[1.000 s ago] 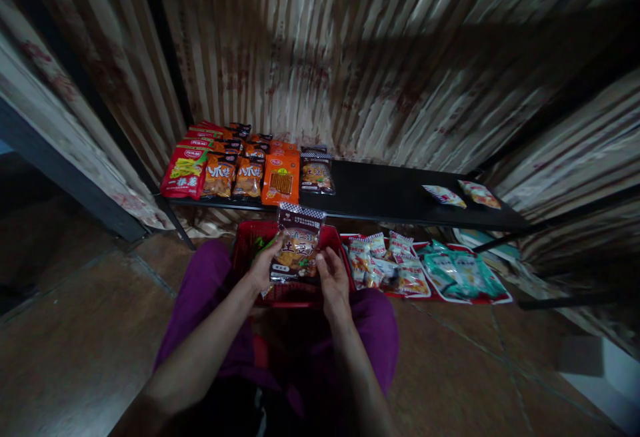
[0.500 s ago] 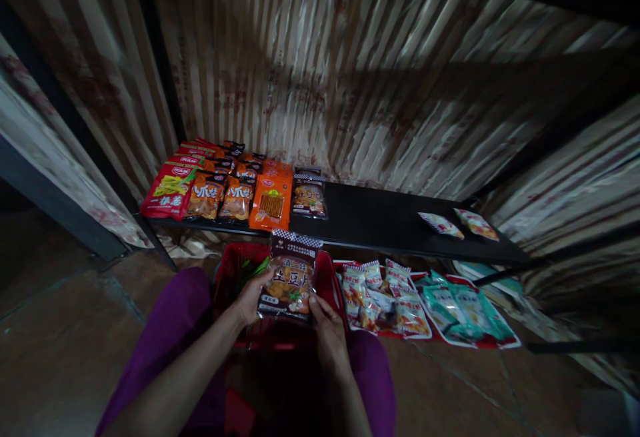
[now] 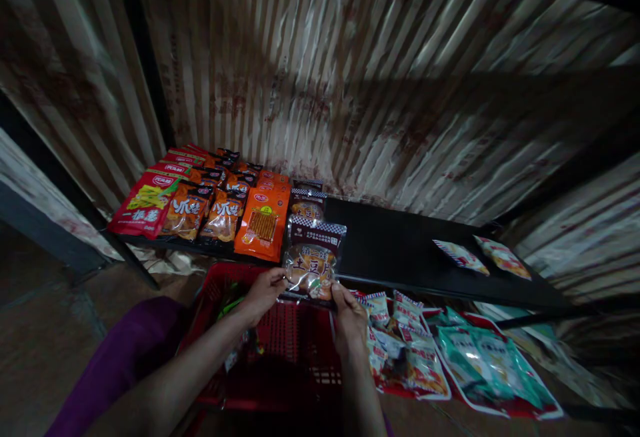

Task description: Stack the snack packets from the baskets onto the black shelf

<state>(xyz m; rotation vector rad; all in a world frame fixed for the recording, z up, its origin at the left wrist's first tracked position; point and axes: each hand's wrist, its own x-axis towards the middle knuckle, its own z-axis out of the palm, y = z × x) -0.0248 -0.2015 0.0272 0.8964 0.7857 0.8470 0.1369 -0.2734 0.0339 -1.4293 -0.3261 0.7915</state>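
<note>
A dark brown bag of potato chips with a checkered top edge is held between my two hands at the shelf's front edge. My left hand pinches its lower left side, and my right hand grips its lower right corner. Behind it stand similar brown chip bags, partly covered by the held one. Just left of it lies an orange snack bag on the black shelf. Under my hands sits a red plastic basket with a few packets inside.
Red snack bags and orange-black snack bags fill the shelf's left end. Two small white packets lie toward its right. Below are trays of red-white packets and green packets. A dark metal post rises at left.
Both hands have carried the brown chip bag forward and up, from over the basket to the shelf's front edge, before the similar bags. The camera view has moved closer to the shelf.
</note>
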